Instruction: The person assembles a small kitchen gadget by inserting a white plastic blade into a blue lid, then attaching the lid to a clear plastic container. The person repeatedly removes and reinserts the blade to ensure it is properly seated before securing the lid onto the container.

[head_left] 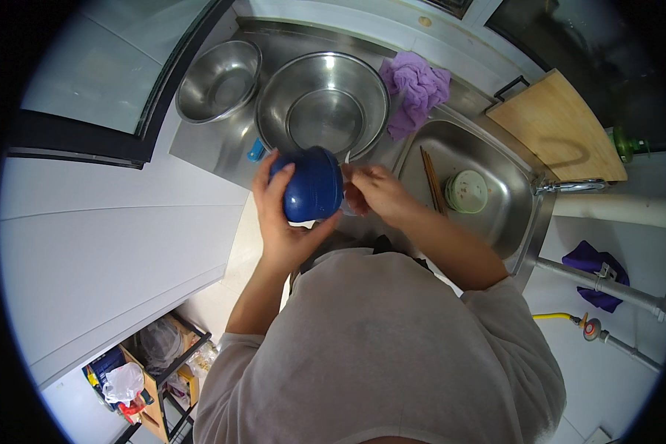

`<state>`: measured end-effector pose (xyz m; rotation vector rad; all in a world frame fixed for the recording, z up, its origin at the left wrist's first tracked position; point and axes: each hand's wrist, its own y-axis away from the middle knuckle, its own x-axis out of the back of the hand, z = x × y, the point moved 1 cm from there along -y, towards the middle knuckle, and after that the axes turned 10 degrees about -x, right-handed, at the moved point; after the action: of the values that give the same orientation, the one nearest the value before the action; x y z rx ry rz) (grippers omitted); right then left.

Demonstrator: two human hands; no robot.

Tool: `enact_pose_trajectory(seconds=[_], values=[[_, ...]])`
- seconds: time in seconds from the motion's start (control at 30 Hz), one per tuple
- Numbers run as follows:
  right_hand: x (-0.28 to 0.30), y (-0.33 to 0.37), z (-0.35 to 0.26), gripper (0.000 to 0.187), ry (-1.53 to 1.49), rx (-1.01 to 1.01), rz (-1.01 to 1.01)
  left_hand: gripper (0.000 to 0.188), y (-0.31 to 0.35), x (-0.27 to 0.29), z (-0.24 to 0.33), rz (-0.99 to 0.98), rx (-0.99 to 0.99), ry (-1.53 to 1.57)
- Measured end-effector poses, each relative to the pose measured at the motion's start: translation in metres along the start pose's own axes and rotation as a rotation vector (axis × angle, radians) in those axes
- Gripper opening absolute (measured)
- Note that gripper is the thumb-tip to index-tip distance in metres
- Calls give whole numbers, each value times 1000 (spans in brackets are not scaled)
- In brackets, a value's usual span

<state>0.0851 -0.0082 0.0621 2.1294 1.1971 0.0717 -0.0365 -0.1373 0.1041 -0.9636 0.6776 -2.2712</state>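
Observation:
My left hand (277, 211) is wrapped round a blue bowl (307, 185), thumb below and fingers along its outer side. The bowl is tilted on its side, its rounded outside toward the left and its mouth toward my right hand (375, 194). The fingers of that hand are curled in at the bowl's rim. A thin white tip shows above them; what they hold is mostly hidden. Just beyond the blue bowl is a large steel basin (324, 111). Beside the basin's near left edge lies a small blue object (256, 151).
A smaller steel basin (219, 81) stands at the far left. Right of the large basin lies a crumpled purple cloth (414, 89). The sink (496, 229) holds chopsticks (433, 180) and a pale green bowl (466, 191). A wooden cutting board (559, 126) leans behind the faucet (570, 186).

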Motion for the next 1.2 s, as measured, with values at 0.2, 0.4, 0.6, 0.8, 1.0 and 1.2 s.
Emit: enact_pose_trajectory(seconds=[0.2,0.4,0.6,0.8,1.0,1.2], values=[[15,-24,65,29,-369,-444,76,84,42,-36,-18,-118,83,-64],[23,-44,100,23,-457,-421,103,76,57,-52,-29,-178,128,-116],[19,-43,96,24,-590,-332,213,76,58,-62,-30,-169,88,-165],[26,-49,106,16,-529,-301,341,75,47,-66,-27,-221,55,-180],[37,-47,97,17,-638,-434,242,72,39,-73,-35,-308,22,-190],[45,-49,84,32,-586,-500,121,72,42,-85,-41,-411,-28,-250]])
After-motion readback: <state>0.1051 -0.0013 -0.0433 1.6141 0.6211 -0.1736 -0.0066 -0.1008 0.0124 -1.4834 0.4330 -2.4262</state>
